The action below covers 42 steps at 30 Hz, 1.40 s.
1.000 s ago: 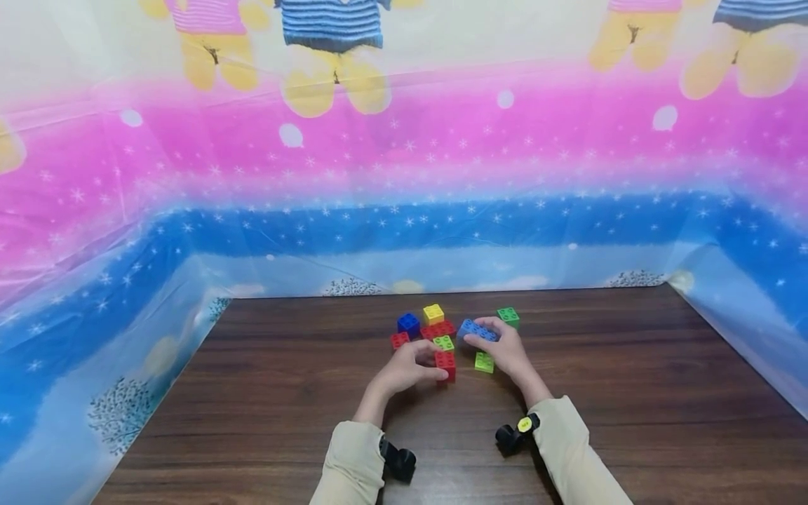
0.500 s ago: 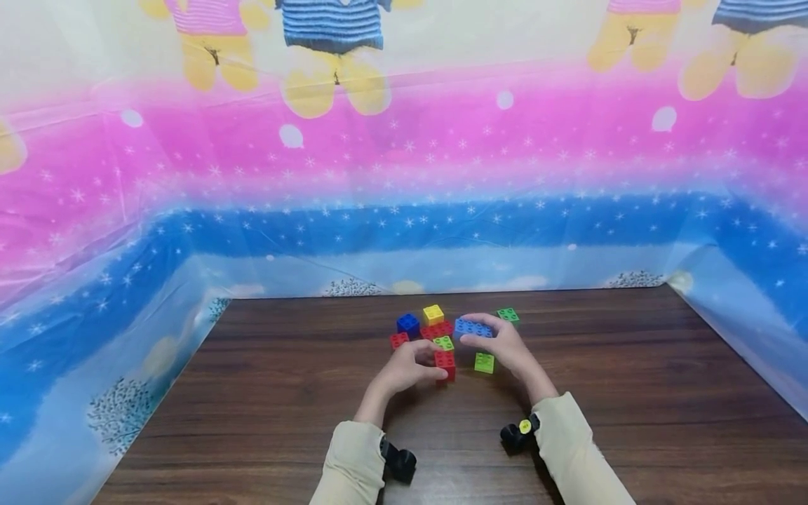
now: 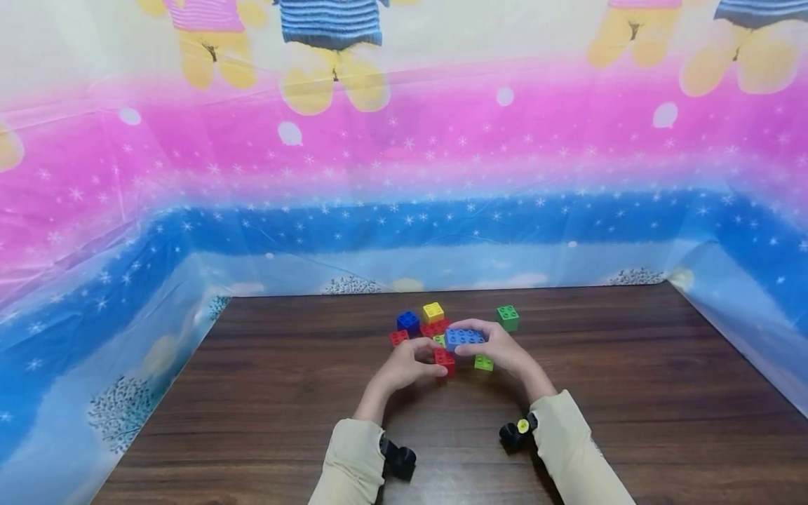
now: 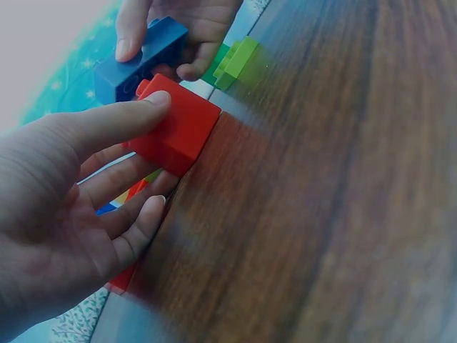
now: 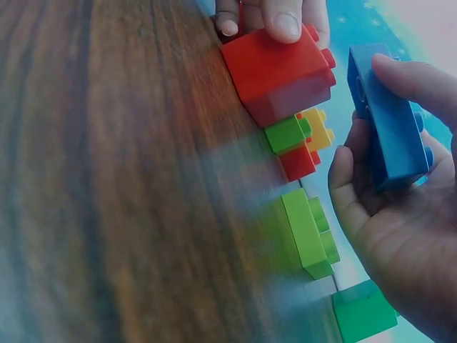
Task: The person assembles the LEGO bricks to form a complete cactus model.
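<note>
My left hand [image 3: 399, 366] pinches a red block [image 3: 445, 362] that stands on the table; the left wrist view shows the thumb on the near face of this red block [image 4: 182, 125]. In my right hand [image 3: 505, 348] is a long blue building block [image 3: 465, 339], gripped between thumb and fingers with its studs up. The blue block [image 5: 393, 118] is held above the tabletop, just behind and to the right of the red one, as the right wrist view shows. A lime block [image 3: 439, 340] behind the red one is partly hidden by the blue block.
Beyond the hands lie a dark blue block [image 3: 407, 322], a yellow block [image 3: 433, 312], a long red block [image 3: 435, 327] and a small red block [image 3: 400, 338]. A green block [image 3: 507, 318] and another lime block [image 3: 484, 362] are at the right. All rest on the wooden table [image 3: 284, 393].
My right hand has carried the blue block leftward and nearer to the red block, turning it straighter. The green block shows more fully now. My left hand stays on the red block.
</note>
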Available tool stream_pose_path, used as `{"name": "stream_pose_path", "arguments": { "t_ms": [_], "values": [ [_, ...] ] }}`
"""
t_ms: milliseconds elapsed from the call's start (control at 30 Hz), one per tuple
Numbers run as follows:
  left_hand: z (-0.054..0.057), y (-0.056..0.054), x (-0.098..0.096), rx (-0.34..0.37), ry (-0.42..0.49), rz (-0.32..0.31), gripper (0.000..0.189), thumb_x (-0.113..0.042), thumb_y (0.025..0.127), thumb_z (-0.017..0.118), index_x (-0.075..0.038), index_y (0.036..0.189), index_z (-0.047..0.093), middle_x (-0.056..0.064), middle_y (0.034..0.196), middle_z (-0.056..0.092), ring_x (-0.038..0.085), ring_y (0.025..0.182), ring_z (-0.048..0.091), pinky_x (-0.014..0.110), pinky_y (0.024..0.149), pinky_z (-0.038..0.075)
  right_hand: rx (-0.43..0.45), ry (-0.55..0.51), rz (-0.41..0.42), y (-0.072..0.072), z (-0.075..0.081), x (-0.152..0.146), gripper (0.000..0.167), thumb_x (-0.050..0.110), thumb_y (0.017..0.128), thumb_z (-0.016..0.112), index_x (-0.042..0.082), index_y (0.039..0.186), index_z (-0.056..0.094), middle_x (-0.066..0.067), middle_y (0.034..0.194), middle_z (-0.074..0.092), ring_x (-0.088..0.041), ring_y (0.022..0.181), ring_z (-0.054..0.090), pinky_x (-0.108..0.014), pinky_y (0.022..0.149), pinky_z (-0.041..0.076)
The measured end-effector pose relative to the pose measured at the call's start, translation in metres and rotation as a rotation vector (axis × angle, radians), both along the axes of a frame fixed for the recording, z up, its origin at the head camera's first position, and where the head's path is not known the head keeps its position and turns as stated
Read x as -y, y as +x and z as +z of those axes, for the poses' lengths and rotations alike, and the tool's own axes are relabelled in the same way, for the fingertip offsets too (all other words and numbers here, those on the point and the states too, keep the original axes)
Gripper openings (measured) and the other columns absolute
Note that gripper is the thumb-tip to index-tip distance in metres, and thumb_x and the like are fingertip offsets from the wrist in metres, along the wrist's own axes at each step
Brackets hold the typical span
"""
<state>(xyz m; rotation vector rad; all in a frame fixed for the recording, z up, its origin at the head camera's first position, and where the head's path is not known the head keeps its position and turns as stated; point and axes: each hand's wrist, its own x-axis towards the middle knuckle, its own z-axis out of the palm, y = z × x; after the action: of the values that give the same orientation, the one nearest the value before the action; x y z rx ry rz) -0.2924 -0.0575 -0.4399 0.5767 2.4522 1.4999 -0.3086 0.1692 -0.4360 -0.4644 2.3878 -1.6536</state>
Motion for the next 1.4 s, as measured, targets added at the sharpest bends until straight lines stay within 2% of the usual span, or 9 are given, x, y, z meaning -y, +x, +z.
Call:
{"name": "stream_pose_path", "arguments": {
  "t_ms": [433, 733, 1067, 1400],
  "values": [
    [0.000, 0.001, 0.001, 0.000, 0.005, -0.006, 0.039, -0.022, 0.087, 0.073, -0.010, 0.123, 0.063, 0.012, 0.123, 0.067, 0.032, 0.119, 0.060, 0.052, 0.103, 0.047, 0.003, 0.025, 0.028, 0.001, -0.001, 0.007, 0.048, 0.031, 0.089, 0.071, 0.013, 0.131, 0.058, -0.018, 0.136, 0.053, -0.029, 0.118, 0.051, -0.045, 0.100, 0.048],
    [0.001, 0.002, 0.001, -0.006, -0.007, -0.013, 0.040, -0.021, 0.087, 0.073, -0.010, 0.124, 0.063, 0.012, 0.126, 0.065, 0.032, 0.121, 0.059, 0.052, 0.103, 0.048, 0.004, 0.034, 0.051, 0.002, -0.003, 0.009, 0.044, 0.032, 0.086, 0.073, 0.017, 0.126, 0.062, -0.013, 0.131, 0.055, -0.027, 0.117, 0.051, -0.041, 0.097, 0.050],
    [0.000, 0.003, 0.004, 0.020, -0.016, -0.004, 0.045, -0.025, 0.087, 0.073, -0.011, 0.128, 0.062, 0.011, 0.129, 0.064, 0.032, 0.123, 0.057, 0.053, 0.105, 0.046, -0.027, 0.065, 0.062, 0.003, -0.004, 0.013, 0.043, 0.031, 0.087, 0.072, 0.016, 0.126, 0.062, -0.014, 0.131, 0.056, -0.028, 0.117, 0.052, -0.041, 0.095, 0.050],
    [0.001, 0.001, 0.002, 0.019, 0.004, -0.006, 0.042, -0.024, 0.087, 0.073, -0.012, 0.126, 0.063, 0.009, 0.126, 0.065, 0.029, 0.120, 0.058, 0.052, 0.105, 0.046, -0.073, 0.080, 0.075, 0.003, 0.000, 0.014, 0.042, 0.028, 0.087, 0.072, 0.014, 0.126, 0.063, -0.015, 0.128, 0.058, -0.027, 0.113, 0.053, -0.037, 0.092, 0.051]
  ]
}}
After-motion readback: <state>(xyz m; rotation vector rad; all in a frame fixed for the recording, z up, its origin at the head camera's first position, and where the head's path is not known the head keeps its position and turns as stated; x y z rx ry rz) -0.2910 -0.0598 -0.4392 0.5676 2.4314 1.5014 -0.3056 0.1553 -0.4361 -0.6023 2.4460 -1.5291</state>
